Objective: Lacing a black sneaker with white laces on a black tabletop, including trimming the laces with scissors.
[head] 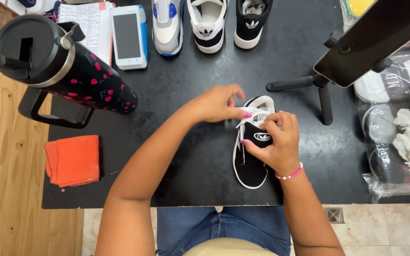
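view: head camera, worn by the person
facing: straight down onto the black table (186,156)
distance: close, arm's length
overlap: none, single view

The small black shoe (252,156) looks like matt cloth with a smooth white rubber rim. At nine o'clock, the orange cloth (72,160) lies soft on the matt black table (176,118); the tumbler (62,66) at ten o'clock shines glossy.

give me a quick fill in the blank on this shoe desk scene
1. Both hands work on a small black ____.
2. The folded cloth at the table's left is ____.
3. The right hand wears a ____ bracelet.
4. Along the far edge stand ____ shoes.

Missing words: shoe; orange; pink; three
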